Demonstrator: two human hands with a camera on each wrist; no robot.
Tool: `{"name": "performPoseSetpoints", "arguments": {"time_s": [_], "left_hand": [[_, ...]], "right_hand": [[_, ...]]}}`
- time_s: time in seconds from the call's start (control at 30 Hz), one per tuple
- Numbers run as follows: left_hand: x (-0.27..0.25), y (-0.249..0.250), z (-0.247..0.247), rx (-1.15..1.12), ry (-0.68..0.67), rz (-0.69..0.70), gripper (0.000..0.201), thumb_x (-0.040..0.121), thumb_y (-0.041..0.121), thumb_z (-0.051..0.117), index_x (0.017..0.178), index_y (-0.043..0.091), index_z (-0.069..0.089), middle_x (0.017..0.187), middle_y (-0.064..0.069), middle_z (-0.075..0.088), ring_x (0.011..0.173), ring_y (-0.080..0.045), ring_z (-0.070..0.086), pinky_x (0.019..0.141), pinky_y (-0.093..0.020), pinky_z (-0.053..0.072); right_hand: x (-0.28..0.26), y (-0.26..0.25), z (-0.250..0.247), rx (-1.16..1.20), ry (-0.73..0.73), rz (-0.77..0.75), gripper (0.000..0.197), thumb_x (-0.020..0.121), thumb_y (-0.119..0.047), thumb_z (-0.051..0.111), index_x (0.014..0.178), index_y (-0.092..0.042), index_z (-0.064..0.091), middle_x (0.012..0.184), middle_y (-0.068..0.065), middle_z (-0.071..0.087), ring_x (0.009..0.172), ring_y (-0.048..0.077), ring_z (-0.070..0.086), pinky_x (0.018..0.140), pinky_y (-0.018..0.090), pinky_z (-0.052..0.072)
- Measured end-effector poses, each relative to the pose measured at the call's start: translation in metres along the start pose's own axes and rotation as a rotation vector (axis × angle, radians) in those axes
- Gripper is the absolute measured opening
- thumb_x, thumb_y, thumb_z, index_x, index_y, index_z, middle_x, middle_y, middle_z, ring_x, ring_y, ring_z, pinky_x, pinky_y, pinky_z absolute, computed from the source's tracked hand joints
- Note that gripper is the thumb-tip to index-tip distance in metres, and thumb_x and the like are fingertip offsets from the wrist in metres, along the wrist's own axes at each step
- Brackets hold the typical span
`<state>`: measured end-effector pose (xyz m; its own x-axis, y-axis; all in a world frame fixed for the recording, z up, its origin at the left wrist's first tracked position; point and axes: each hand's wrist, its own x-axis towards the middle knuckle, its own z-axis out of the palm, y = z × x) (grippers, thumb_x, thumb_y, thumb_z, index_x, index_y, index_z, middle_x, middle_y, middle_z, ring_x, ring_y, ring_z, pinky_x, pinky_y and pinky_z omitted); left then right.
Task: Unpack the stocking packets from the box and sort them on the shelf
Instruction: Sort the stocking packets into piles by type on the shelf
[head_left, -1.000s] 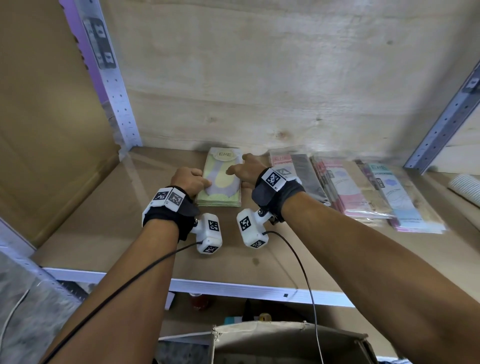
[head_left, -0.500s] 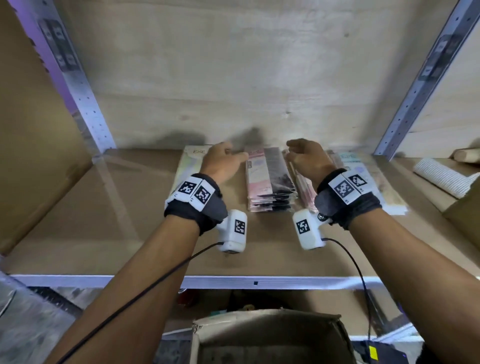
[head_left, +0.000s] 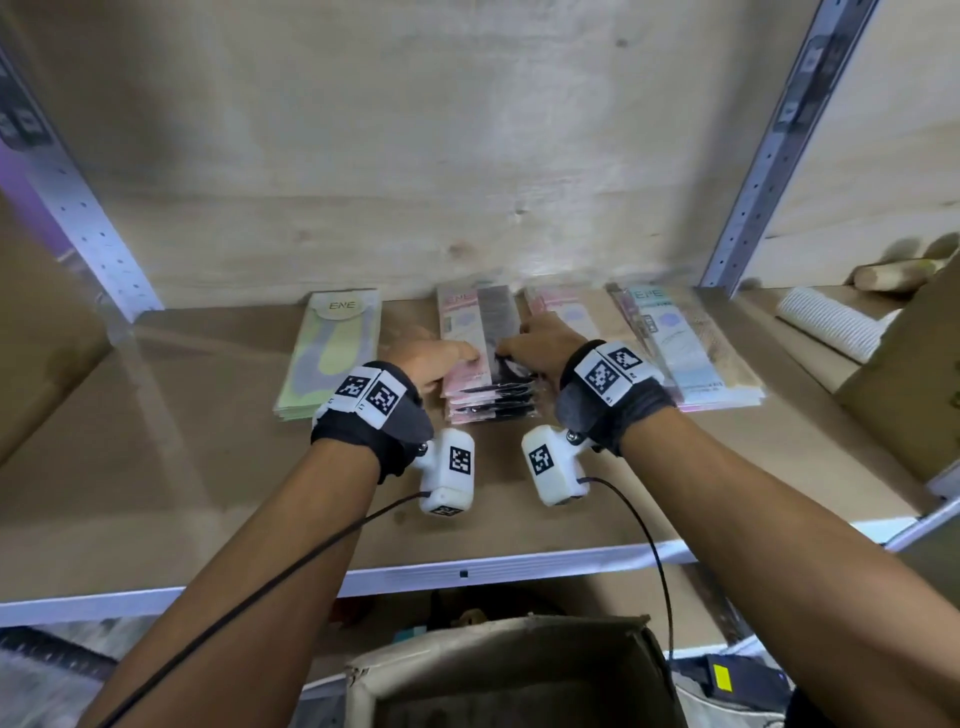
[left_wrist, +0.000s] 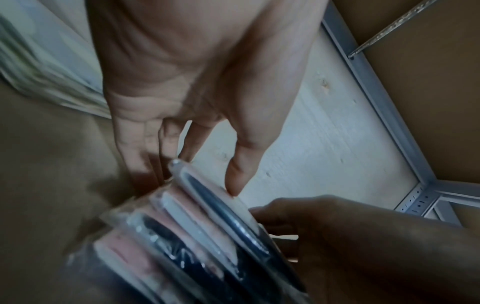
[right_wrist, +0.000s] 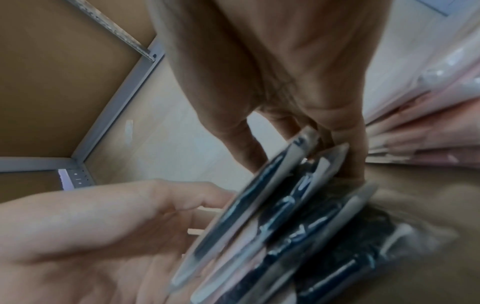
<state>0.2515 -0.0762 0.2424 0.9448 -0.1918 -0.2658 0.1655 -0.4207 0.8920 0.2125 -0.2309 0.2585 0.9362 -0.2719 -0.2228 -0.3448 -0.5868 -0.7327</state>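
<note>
Head view, pink-black packet stack (head_left: 488, 374) betw. L hand (head_left: 431, 361), R hand (head_left: 540, 348) grip

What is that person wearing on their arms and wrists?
Both forearms are bare, with no sleeves. Each wrist carries a dark fabric band topped with white plates printed with black square codes. A small white box with another such code hangs under the left wrist and the right wrist. A thin black cable trails back from each box.
</note>
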Motion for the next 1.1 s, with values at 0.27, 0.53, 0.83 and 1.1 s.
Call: {"name": "performPoseSetpoints", "arguments": {"time_s": [0.27, 0.53, 0.83, 1.1], "left_hand": [[0.002, -0.004, 0.002, 0.037, 0.008, 0.006, 0.018, 0.074, 0.018, 0.083, 0.086, 0.014, 0.07, 0.096, -0.007, 0.076, 0.089, -0.023, 0.073, 0.082, -0.034, 0.058], [-0.002, -0.011, -0.014, -0.006, -0.014, -0.05, 0.032, 0.071, 0.016, 0.085, 0.099, 0.008, 0.071, 0.096, -0.009, 0.077, 0.088, -0.025, 0.075, 0.09, -0.043, 0.059], [0.015, -0.01, -0.023, 0.005, 0.022, -0.062, 0.025, 0.069, 0.015, 0.085, 0.084, 0.014, 0.065, 0.084, -0.006, 0.077, 0.082, -0.026, 0.076, 0.086, -0.047, 0.06], [0.009, -0.004, -0.018, 0.163, 0.123, -0.013, 0.035, 0.077, 0.019, 0.081, 0.101, 0.006, 0.06, 0.115, -0.012, 0.07, 0.1, -0.03, 0.068, 0.086, -0.04, 0.057]], "right_hand": [[0.001, 0.002, -0.001, -0.06, 0.03, -0.008, 0.034, 0.085, -0.014, 0.068, 0.115, 0.0, 0.061, 0.109, 0.017, 0.069, 0.101, 0.03, 0.067, 0.089, 0.04, 0.057], [-0.001, 0.003, 0.011, -0.013, 0.01, -0.027, 0.03, 0.081, -0.02, 0.075, 0.101, 0.002, 0.07, 0.101, 0.015, 0.073, 0.096, 0.027, 0.071, 0.087, 0.044, 0.059], [0.01, -0.013, 0.016, -0.067, -0.02, -0.021, 0.032, 0.081, -0.026, 0.073, 0.103, -0.002, 0.07, 0.1, 0.013, 0.073, 0.095, 0.026, 0.07, 0.088, 0.041, 0.058], [0.009, -0.007, 0.018, -0.03, -0.039, -0.073, 0.041, 0.086, -0.036, 0.069, 0.115, -0.008, 0.067, 0.114, 0.01, 0.07, 0.095, 0.022, 0.067, 0.074, 0.025, 0.051]]}}
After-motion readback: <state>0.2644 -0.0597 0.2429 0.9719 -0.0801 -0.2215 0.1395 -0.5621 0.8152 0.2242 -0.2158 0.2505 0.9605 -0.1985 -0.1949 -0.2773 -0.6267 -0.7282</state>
